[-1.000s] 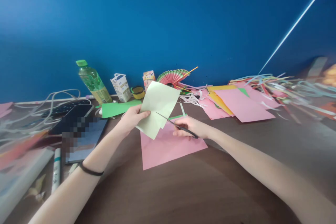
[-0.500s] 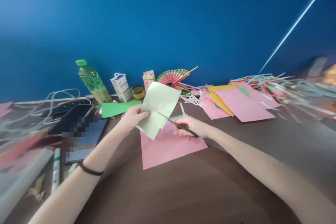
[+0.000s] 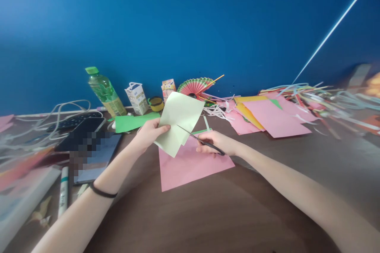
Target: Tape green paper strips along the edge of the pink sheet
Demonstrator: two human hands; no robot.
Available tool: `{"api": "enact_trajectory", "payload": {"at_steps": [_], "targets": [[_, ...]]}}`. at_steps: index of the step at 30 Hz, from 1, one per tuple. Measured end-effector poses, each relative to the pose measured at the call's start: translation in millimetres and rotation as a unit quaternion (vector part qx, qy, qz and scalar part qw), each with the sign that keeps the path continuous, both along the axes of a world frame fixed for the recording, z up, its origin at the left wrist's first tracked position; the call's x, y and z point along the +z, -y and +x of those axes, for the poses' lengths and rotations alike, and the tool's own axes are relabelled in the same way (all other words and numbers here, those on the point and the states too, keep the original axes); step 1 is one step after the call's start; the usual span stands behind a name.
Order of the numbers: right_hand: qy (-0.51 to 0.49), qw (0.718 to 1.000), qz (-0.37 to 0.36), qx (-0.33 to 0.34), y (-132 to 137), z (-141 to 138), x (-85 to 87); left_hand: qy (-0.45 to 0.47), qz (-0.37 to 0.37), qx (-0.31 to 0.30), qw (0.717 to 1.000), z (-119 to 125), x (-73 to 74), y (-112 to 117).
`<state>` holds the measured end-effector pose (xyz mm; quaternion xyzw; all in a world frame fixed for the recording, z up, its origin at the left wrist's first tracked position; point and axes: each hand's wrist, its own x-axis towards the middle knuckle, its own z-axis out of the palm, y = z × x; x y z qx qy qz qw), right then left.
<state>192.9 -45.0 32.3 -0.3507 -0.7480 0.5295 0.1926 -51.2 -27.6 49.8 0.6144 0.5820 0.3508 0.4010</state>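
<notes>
My left hand (image 3: 150,133) pinches the left edge of a pale green sheet of paper (image 3: 181,115), thumb on top, holding it raised above the table. A notch shows in the paper's lower right edge. In my right hand (image 3: 217,142) is a pair of dark-handled scissors (image 3: 208,144), my fingers closed round the handles. One blade lies across the face of the pale green paper, pointing up and left; the other blade is hidden. Beneath both hands a pink sheet of paper (image 3: 190,170) lies flat on the brown table.
At the back stand a green-capped bottle (image 3: 106,94), a white carton (image 3: 137,99), a yellow tape roll (image 3: 156,104) and a folded paper fan (image 3: 197,87). Pink sheets (image 3: 276,118) and paper strips (image 3: 314,95) pile up at right. A phone (image 3: 81,133) and a marker (image 3: 63,191) lie at left.
</notes>
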Motion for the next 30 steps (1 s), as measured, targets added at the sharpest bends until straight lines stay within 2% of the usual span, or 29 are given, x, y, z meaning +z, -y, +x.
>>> {"api": "enact_trajectory", "payload": {"at_steps": [8,30], "targets": [[0.002,1.0,0.009,-0.006,-2.8,0.8,-5.1,0.009,0.001,-0.003,1.0,0.1,0.5,0.7],[0.004,1.0,0.002,-0.008,-2.1,-0.1,-5.4,0.01,-0.001,0.008,1.0,3.3,2.1,2.3]]}}
